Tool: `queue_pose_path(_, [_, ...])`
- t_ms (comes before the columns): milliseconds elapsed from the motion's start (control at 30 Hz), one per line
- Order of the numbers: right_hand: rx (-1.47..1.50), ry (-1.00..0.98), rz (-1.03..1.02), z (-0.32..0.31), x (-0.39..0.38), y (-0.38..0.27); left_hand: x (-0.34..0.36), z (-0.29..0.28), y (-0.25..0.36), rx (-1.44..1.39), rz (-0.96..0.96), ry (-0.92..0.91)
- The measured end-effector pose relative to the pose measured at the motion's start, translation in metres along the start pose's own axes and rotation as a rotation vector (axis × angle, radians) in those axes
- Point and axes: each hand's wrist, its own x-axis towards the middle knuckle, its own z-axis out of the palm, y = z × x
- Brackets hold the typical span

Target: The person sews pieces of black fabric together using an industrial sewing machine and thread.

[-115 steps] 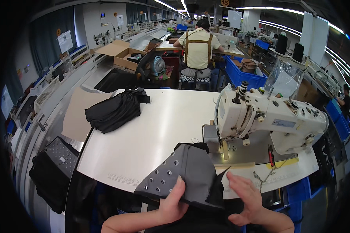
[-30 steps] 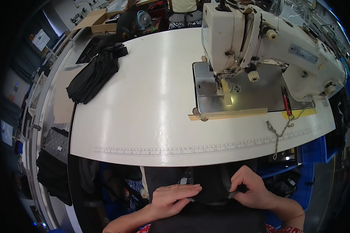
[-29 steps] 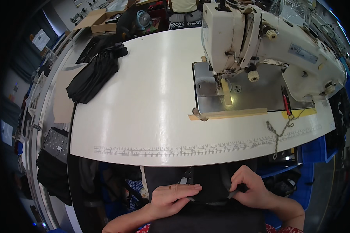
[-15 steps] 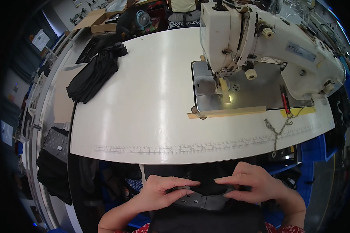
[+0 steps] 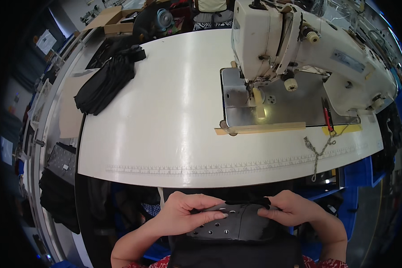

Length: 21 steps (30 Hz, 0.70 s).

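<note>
Below the table's front edge I hold a dark grey fabric panel [image 5: 250, 225] with several metal eyelets and a seam down it. Black cloth [image 5: 236, 257] continues below it over my lap. My left hand [image 5: 178, 216] pinches the panel's upper left edge, thumb on the face beside the eyelets and fingers behind. At the upper right corner my right hand [image 5: 299, 209] grips it the same way, with its thumb on the grey face. A black edge [image 5: 250, 202] shows along the top between the hands. Fingers behind the panel are partly hidden.
A white sewing machine [image 5: 259, 49] stands at the right of the white table [image 5: 156, 111]. Red-handled thread snips [image 5: 328, 118] and a knotted cord [image 5: 317, 154] lie by it. Black folded cloth [image 5: 107, 85] rests far left. A studded grey-and-black piece [image 5: 60, 165] hangs at left.
The panel has been turned so its grey face with the eyelets and seam shows more fully. Both hands have closed on its upper edge; the dark gap between them is gone.
</note>
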Motion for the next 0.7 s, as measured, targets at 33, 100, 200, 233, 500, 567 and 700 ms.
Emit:
queue_pose_path(33, [-0.023,0.082,-0.103,0.003,0.0,0.006,-0.001,0.0,0.0,-0.015,-0.045,-0.004])
queue_pose_path(100, [-0.041,0.106,-0.086,0.003,0.002,0.005,-0.002,0.002,-0.006,-0.109,-0.113,0.042])
queue_pose_path(200, [-0.023,0.126,-0.015,0.013,0.008,0.005,-0.01,0.003,-0.021,-0.204,-0.205,0.111])
queue_pose_path(233, [0.014,0.123,0.043,0.019,0.009,0.007,-0.012,0.003,-0.023,-0.206,-0.231,0.131])
queue_pose_path(500, [0.038,0.168,-0.003,0.029,0.01,0.008,0.005,0.015,0.003,0.06,-0.258,-0.016])
queue_pose_path(567, [-0.009,0.183,0.033,0.028,0.007,0.003,0.004,0.018,-0.003,0.08,-0.233,0.016])
queue_pose_path(700, [-0.073,0.317,-0.027,0.019,0.011,-0.016,0.001,0.024,-0.009,0.096,-0.126,0.079])
